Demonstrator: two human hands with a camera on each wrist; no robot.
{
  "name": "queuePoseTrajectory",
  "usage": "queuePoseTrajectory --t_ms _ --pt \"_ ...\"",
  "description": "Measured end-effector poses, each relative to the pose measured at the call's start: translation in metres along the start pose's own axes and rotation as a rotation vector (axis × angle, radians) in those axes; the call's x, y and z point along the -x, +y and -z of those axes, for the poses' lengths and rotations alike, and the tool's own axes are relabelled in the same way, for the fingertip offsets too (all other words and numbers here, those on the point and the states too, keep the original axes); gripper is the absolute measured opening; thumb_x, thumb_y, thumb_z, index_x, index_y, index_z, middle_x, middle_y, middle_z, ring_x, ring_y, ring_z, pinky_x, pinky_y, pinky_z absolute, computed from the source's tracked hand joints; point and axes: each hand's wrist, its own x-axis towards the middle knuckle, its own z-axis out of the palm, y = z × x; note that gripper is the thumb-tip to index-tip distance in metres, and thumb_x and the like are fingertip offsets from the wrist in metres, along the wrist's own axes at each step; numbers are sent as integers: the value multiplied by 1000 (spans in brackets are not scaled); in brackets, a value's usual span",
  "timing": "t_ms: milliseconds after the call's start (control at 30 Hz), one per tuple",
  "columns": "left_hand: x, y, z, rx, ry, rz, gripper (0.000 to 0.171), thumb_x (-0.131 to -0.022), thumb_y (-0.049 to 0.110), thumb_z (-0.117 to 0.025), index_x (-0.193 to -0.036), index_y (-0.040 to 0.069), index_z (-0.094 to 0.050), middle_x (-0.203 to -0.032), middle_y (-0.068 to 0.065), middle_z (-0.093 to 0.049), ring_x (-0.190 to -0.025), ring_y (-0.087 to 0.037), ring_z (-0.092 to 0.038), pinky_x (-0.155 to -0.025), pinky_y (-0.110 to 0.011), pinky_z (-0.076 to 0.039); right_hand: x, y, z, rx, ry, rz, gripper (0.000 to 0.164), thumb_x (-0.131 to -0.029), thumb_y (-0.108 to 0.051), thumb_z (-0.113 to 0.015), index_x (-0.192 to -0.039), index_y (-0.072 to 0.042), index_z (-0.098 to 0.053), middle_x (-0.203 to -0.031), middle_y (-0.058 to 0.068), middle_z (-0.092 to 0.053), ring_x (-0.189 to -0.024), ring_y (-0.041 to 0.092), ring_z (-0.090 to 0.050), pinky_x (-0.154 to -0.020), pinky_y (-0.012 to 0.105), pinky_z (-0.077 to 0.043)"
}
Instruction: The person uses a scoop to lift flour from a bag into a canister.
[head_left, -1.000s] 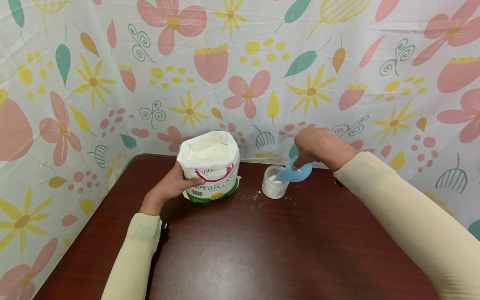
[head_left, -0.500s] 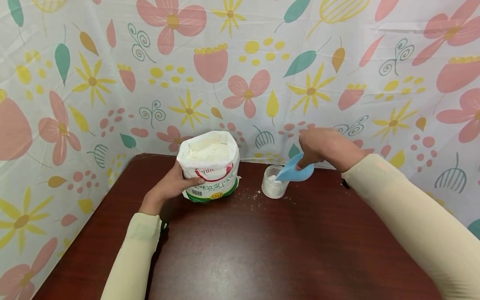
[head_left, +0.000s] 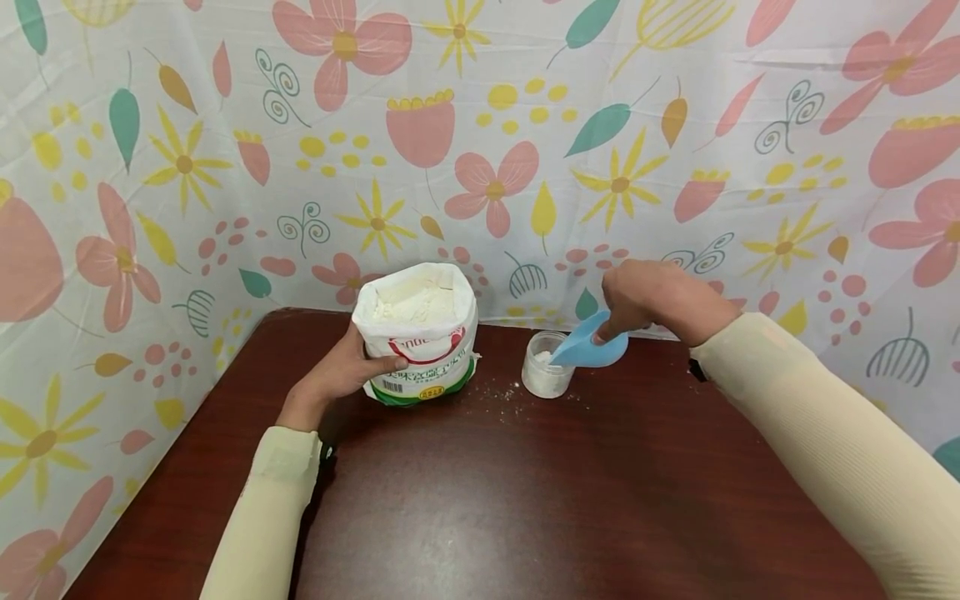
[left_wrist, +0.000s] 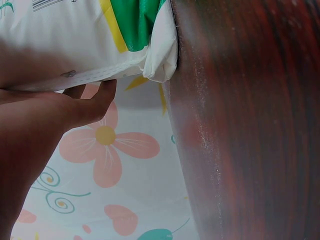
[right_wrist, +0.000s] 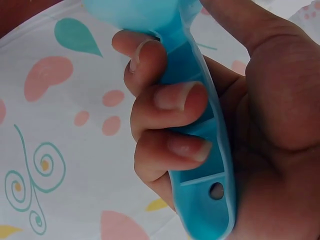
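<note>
while our right hand (head_left: 637, 293) curls snugly round handle of scoop (head_left: 588, 346), scoop's tip sits at mouth of jar (head_left: 546, 382), just left of that hand. scoop looks light, stiff; ribbed handle likely best hold. our left hand (head_left: 343, 364) grips bag (head_left: 423, 350) beside it, thumb across front; bag probably heavy, soft, apt to slump. cloth (head_left: 558, 292) crowds right hand from behind; powder flecks (head_left: 506, 408) lie on bench (head_left: 480, 500) between hands.

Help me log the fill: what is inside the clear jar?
White powder shows inside the clear jar. The blue scoop, its tip at the mouth, covers part of the opening; what lies beneath cannot be seen.
</note>
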Motion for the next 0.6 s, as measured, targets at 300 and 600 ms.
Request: queuePoseTrajectory --t_ms 300,600 --pt "0 -1 0 3 -9 -15 113 -89 6 -86 -165 42 -11 -153 1 -50 -137 -26 -54 -116 -61 -40 1 8 -8 -44 39 57 51 -85 -49 -86 -63 -15 -57 -59 -6 -37 -57 14 -41 -57 30 -36" --pt "0 -2 0 16 -20 -52 111 -88 2 -86 -167 32 -14 -154 -4 -50 -138 -28 -53 -115 -62 -40 3 19 -12 -92 103 78 53 -86 -49 -86 -60 -15 -56 -57 -6 -35 -55 13 -36 -53 28 -30"
